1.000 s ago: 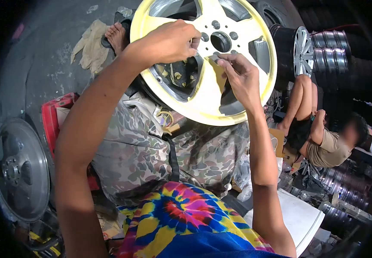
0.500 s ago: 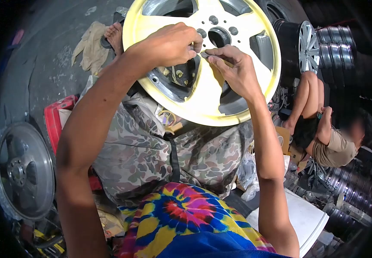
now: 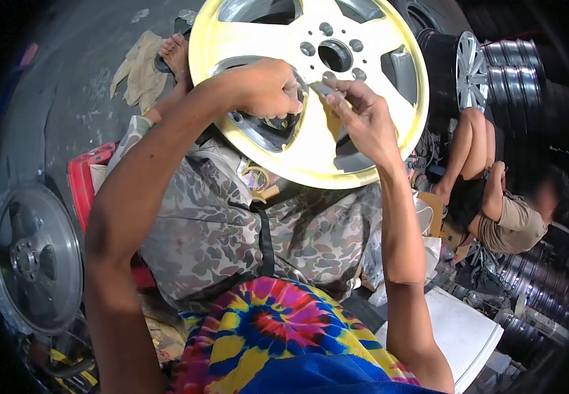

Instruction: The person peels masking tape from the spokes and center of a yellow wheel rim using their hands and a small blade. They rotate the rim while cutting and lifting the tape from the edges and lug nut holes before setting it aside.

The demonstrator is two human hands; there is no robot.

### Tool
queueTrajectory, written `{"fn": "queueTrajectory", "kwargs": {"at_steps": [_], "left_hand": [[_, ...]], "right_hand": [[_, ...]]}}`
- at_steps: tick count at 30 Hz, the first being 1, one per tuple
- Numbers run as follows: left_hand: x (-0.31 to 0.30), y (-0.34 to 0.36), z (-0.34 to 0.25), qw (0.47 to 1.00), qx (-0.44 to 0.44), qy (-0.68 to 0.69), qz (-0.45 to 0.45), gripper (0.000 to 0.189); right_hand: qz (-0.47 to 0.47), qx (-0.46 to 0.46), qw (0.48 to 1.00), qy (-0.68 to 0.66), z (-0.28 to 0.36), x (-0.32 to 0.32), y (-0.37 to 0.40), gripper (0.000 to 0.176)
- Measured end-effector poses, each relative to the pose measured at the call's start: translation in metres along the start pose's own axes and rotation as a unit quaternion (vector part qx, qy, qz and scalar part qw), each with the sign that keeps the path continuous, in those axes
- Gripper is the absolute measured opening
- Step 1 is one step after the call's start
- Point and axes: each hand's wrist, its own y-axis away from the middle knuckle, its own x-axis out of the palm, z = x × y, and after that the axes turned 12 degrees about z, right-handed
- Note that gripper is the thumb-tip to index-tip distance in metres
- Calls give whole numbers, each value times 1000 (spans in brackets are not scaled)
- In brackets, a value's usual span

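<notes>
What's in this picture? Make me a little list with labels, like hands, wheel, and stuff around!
Place: a workshop floor with many wheels
Left hand: fingers curled at a spoke of the yellow wheel; what it grips is hidden
Right hand: pinching a small grey piece against that spoke
Wheel pose: tilted over the lap and camouflage trousers
Left side: grey wheel, red crate
Right side: another person sitting, stacked shiny rims

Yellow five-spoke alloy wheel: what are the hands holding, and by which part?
The right hand pinches a small grey strip by its near end; the left hand grips a spoke edge of the yellow alloy wheel.
</notes>
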Motion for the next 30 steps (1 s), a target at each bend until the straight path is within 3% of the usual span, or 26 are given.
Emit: {"fn": "queueTrajectory", "kwargs": {"at_steps": [7,14,19,21,23,26,28,30], "left_hand": [[11,-15,7,983,-17,183,27,29],[11,-11,10,984,-44,171,25,28],[11,-8,15,981,-49,170,80,27],[10,-8,15,983,-56,159,77,27],[8,-8,19,984,-65,153,69,27],[7,-8,27,987,-41,153,8,28],[7,-7,21,991,3,-4,-136,29],[12,-7,17,984,38,-29,-169,30]], "right_hand": [[39,46,993,102,22,-2,11,26],[42,-17,992,119,16,-4,8,26],[61,-34,992,105,14,9,5,27],[52,-64,976,199,23,12,3,27],[19,-48,991,122,20,13,9,27],[-51,30,998,-25,10,5,17,29],[-48,29,998,-38,7,1,24,30],[-55,39,998,8,10,3,30,31]]}}
